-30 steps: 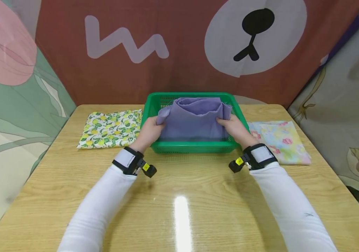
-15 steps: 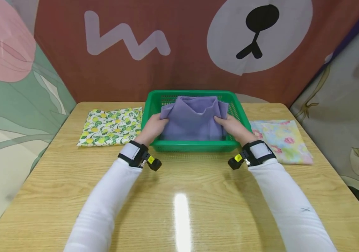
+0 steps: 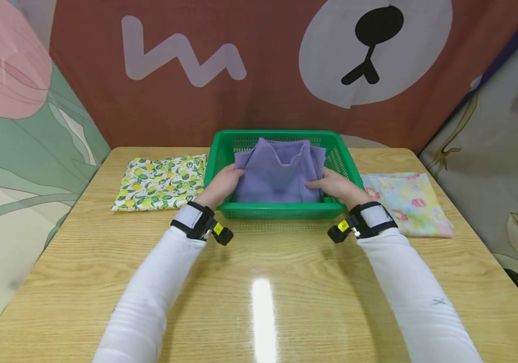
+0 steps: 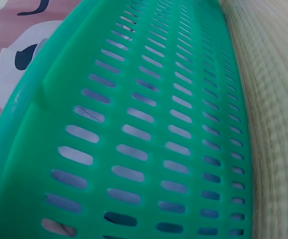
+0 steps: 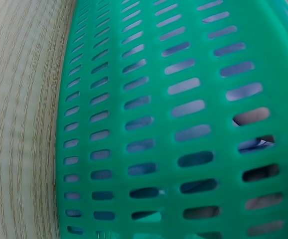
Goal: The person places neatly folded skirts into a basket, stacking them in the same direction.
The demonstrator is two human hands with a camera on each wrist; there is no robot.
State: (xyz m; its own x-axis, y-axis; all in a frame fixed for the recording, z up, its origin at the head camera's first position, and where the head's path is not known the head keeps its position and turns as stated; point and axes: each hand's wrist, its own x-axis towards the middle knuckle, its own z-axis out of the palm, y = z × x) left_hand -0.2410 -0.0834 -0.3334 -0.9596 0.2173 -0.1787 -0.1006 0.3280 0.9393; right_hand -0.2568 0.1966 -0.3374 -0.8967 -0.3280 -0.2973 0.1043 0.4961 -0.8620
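Folded purple cloth (image 3: pixel 277 176) lies inside the green basket (image 3: pixel 281 210), its upper edge loose and dipping in the middle. At the cloth's left edge, my left hand (image 3: pixel 222 185) pinches it, thumb on the front. My right hand (image 3: pixel 337 186) grips the right side, thumb across the front face and the other fingers hidden behind the fabric. Both wrist views are filled by the basket's slotted wall (image 4: pixel 159 119) (image 5: pixel 159 119); purple shows through the slots, and neither hand can be made out clearly there.
Lemon-print folded cloth (image 3: pixel 161 182) lies on the wooden table (image 3: pixel 304 297) left of the basket. A pastel floral cloth (image 3: pixel 408 204) lies to its right, behind my right wrist. A brown printed curtain (image 3: pixel 263 111) hangs behind the table.
The purple cloth sits a little lower and narrower in the basket. My hands have come slightly closer together, and the right thumb has shifted inward and down over the cloth.
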